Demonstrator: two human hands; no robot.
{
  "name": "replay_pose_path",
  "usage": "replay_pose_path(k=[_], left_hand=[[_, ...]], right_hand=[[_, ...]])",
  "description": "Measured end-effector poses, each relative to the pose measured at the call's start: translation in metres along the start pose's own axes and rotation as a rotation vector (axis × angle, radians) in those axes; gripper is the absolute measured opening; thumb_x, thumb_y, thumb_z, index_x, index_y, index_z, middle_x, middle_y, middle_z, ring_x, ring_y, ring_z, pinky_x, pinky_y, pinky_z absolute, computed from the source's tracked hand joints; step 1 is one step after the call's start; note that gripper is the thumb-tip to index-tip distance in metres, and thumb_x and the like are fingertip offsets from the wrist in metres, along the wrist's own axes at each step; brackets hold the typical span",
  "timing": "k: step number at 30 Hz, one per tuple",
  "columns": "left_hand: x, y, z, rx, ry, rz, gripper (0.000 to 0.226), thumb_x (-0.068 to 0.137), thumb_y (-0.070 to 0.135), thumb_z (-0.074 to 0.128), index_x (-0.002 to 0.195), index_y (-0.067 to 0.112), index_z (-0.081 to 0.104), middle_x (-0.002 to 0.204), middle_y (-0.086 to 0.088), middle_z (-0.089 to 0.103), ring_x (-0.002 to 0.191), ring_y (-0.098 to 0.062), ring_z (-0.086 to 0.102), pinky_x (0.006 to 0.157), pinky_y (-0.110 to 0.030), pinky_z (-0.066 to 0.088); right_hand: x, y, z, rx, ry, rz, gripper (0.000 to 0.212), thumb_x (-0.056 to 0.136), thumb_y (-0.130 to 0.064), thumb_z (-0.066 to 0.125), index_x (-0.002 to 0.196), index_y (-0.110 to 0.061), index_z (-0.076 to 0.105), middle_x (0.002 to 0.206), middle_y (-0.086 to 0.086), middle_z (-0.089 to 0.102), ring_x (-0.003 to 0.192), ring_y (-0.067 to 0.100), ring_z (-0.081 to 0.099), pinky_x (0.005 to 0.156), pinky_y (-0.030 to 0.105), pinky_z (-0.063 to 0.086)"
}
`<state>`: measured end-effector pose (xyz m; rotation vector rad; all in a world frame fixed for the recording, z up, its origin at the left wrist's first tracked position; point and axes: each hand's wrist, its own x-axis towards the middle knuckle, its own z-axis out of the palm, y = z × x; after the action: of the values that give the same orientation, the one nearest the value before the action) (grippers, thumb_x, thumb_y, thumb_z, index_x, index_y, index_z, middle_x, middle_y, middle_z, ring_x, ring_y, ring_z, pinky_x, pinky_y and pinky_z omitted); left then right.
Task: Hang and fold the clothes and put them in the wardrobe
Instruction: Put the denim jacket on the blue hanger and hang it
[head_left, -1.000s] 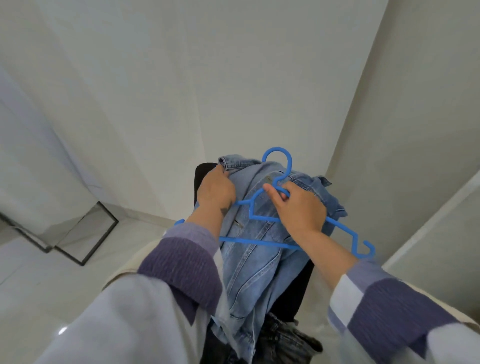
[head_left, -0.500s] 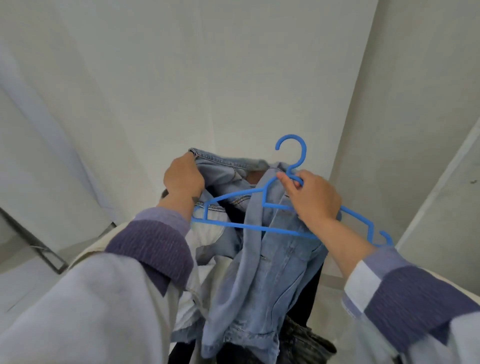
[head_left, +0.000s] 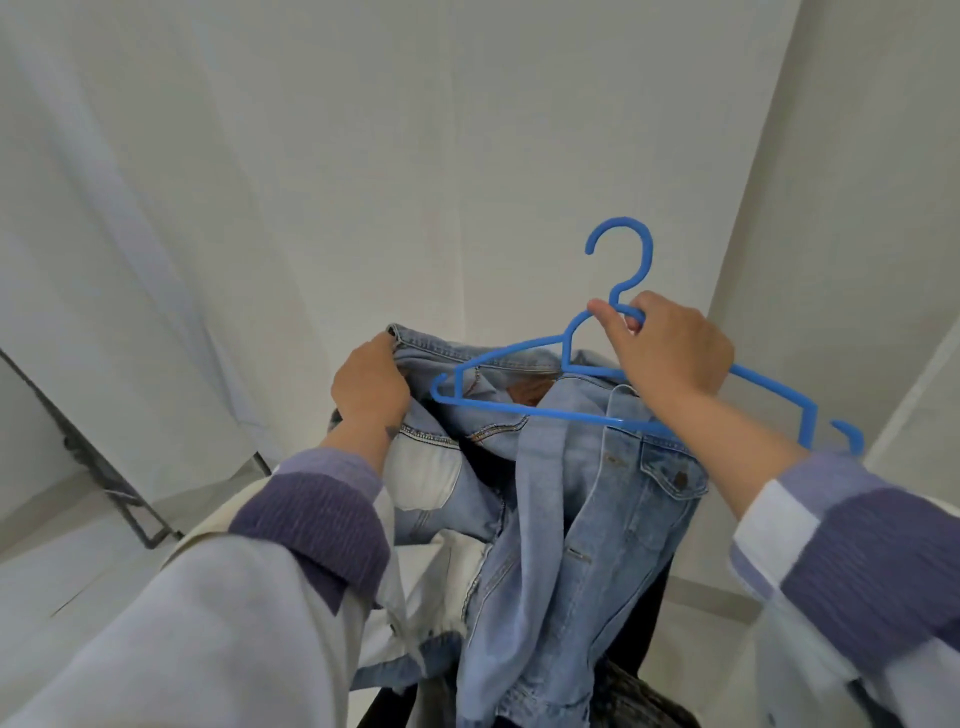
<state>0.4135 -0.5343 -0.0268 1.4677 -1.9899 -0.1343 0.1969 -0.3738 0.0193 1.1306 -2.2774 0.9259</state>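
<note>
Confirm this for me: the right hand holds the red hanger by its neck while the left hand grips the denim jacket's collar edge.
Not quite. The hanger is blue, not red, as the head view shows. The rest stands: the right hand holds it by its neck just under the hook, while the left hand grips the collar edge of the denim jacket.

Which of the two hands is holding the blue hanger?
The right hand pinches the blue hanger just below its hook. The left hand instead grips the denim jacket at its collar edge.
</note>
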Motion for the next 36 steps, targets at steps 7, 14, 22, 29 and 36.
replay_pose_path(k=[7,14,22,29,36], left_hand=[[-0.005,0.021,-0.006,-0.092,0.009,-0.012,0.019,0.089,0.012,0.047,0.106,0.009,0.055,0.104,-0.016,0.062,0.092,-0.037,0.058,0.067,-0.033,0.039],[-0.024,0.037,-0.012,-0.118,0.06,0.058,0.015,0.088,0.015,0.049,0.101,0.009,0.054,0.098,-0.012,0.063,0.087,-0.033,0.058,0.064,-0.031,0.035],[-0.052,0.04,-0.019,-0.194,0.054,0.234,0.017,0.09,0.038,0.052,0.089,0.021,0.057,0.082,0.0,0.067,0.08,-0.023,0.061,0.061,-0.028,0.036],[-0.027,0.01,-0.013,-0.025,0.251,0.242,0.018,0.086,0.027,0.046,0.097,0.017,0.057,0.098,-0.001,0.06,0.093,-0.023,0.053,0.076,-0.038,0.041],[0.02,0.04,-0.026,0.251,0.034,0.446,0.024,0.1,0.033,0.036,0.1,0.016,0.053,0.105,-0.005,0.062,0.099,-0.029,0.054,0.083,-0.041,0.035]], right_hand=[[-0.026,-0.01,0.034,-0.093,-0.106,0.018,0.052,0.089,-0.067,0.032,0.082,-0.019,0.05,0.065,0.0,0.052,0.06,0.025,0.052,0.05,0.027,0.028],[-0.051,-0.044,0.088,0.022,-0.231,0.222,0.054,0.091,-0.065,0.028,0.086,-0.017,0.054,0.069,0.001,0.058,0.057,0.022,0.048,0.046,0.025,0.028],[-0.024,-0.061,0.102,0.311,-0.22,0.355,0.046,0.092,-0.06,0.035,0.085,-0.019,0.055,0.088,0.007,0.066,0.081,0.03,0.059,0.061,0.031,0.035],[0.005,-0.07,0.075,0.534,-0.178,0.192,0.047,0.092,-0.051,0.044,0.059,-0.019,0.039,0.064,-0.003,0.054,0.066,0.023,0.05,0.049,0.029,0.026],[0.017,-0.062,0.049,0.558,-0.156,0.039,0.038,0.093,-0.046,0.047,0.066,-0.021,0.048,0.061,-0.004,0.052,0.06,0.017,0.049,0.05,0.03,0.034]])
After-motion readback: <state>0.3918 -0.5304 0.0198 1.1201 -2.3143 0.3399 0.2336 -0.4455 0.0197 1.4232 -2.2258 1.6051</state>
